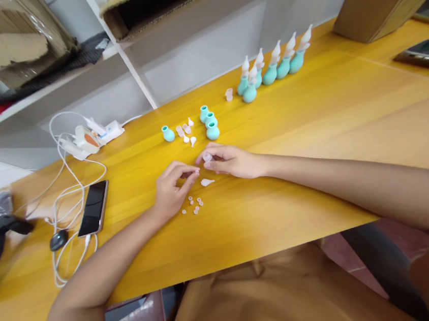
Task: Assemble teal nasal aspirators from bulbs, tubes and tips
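My left hand (175,187) pinches a tiny pale piece (197,170); at two o'clock from it, my right hand (233,161) pinches a translucent fitting (207,157). I judge I am joining small parts; next calls for careful alignment.

Desk (300,172), wood-grained, softly glossy. Toward its far edge: matt, rubber-like bulbs (212,131), a translucent plastic cup (229,94) and, farther right, a matt cardboard carton (378,3); toward its left edge, a glossy glass-faced phone (93,208).
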Demonstrator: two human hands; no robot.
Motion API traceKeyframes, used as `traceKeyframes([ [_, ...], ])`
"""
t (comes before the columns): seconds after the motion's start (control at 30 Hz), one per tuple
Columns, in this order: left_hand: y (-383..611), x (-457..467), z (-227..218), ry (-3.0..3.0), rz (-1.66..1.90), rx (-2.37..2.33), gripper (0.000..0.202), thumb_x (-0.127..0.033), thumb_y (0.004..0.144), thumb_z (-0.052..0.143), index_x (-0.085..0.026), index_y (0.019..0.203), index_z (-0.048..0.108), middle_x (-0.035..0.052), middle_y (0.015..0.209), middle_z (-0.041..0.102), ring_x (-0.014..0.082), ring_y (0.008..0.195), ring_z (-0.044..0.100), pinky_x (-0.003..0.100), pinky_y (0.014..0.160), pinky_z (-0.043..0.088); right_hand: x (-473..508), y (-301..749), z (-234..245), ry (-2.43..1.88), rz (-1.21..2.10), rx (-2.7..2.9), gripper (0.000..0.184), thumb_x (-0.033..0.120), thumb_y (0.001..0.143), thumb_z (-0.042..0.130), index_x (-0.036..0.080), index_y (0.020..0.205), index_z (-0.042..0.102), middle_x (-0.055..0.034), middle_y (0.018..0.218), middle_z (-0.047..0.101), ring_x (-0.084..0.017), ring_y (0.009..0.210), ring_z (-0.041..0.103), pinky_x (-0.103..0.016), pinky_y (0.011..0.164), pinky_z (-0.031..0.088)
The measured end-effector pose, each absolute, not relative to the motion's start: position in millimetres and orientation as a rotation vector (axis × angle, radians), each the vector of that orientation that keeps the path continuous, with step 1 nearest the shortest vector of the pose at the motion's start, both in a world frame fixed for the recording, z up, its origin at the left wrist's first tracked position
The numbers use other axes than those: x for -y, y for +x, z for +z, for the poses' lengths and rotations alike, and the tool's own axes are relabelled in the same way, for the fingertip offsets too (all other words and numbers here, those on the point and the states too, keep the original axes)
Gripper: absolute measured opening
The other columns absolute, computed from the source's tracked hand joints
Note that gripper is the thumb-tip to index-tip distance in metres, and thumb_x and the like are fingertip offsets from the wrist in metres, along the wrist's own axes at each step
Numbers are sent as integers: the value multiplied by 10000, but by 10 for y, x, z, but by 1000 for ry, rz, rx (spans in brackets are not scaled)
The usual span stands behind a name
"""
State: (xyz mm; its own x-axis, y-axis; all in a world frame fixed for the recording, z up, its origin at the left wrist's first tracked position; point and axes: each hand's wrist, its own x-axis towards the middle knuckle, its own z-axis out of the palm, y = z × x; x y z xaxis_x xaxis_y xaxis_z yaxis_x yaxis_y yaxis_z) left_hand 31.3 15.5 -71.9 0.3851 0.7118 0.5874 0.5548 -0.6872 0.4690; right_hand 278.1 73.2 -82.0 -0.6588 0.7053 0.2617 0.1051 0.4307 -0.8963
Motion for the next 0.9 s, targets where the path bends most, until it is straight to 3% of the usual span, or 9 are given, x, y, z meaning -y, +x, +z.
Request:
traceKeyframes([
  [0.13,302,-176,-723,2362,1264,-1142,100,-337,1036,769,-237,1047,771,8,897,738,140,791,668,306,750,565,-756,2772,-826,-626,1179,2055,308,464,1002,687,200,1121,792,-35,957,517,-205,968,538,-391,991,475],
  [0.23,304,-182,-720,2360,1298,-1119,120,-344,1009,805,-231,1025,769,2,886,741,133,767,666,292,735,561,-737,2749,-823,-551,1305,1986,266,430,986,733,201,1112,783,-27,984,556,-185,959,583,-379,981,505],
  [0.47,331,-174,-712,2373,1327,-1033,116,-287,950,870,-222,1001,789,2,872,752,119,752,669,254,704,544,-674,2676,-883,-427,1825,1646,358,414,925,855,182,1102,648,-24,963,718,-148,840,689,-301,780,580],
  [0.9,301,-223,-755,2135,1179,-1015,257,-411,880,928,-211,862,766,12,851,748,138,747,675,276,700,540,-717,2692,-920,-429,1825,1712,340,347,888,889,162,1080,679,-29,1008,772,-142,929,733,-303,897,586],
])
